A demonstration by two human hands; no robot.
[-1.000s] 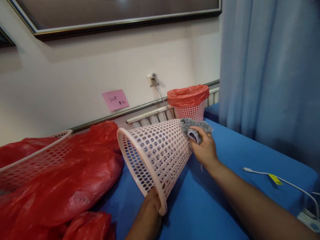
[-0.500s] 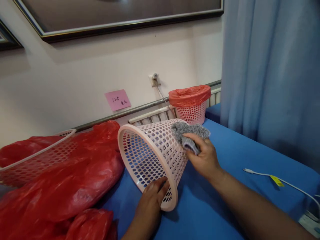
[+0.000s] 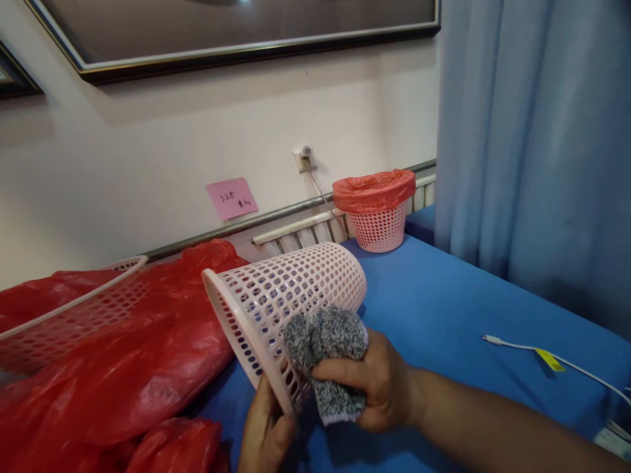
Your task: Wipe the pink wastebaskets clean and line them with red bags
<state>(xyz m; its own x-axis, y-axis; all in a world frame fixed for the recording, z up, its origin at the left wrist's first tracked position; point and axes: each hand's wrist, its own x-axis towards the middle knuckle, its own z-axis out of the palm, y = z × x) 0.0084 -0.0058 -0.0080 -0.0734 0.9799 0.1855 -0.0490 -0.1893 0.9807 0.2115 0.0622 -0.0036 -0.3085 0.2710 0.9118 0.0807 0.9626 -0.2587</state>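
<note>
A pale pink perforated plastic wastebasket [image 3: 296,276] lies on its side over the blue table [image 3: 444,315], its mouth facing left and toward me. My left hand [image 3: 269,427] grips the near part of its rim, fingers partly hidden inside. In my right hand [image 3: 379,384] is a folded grey cleaning cloth [image 3: 325,341], pressed to the outer wall close to the rim.
Red plastic bags [image 3: 162,348] are heaped on the left, against another pink basket [image 3: 83,309] lying there. At the back stands a wastebasket with a red liner [image 3: 377,210]. A white cable [image 3: 522,346] lies on the right, before a blue curtain [image 3: 517,131].
My right hand has brought the cloth down from the basket's far end toward its rim. The basket has turned and shifted left, and my left hand has changed its hold on the rim.
</note>
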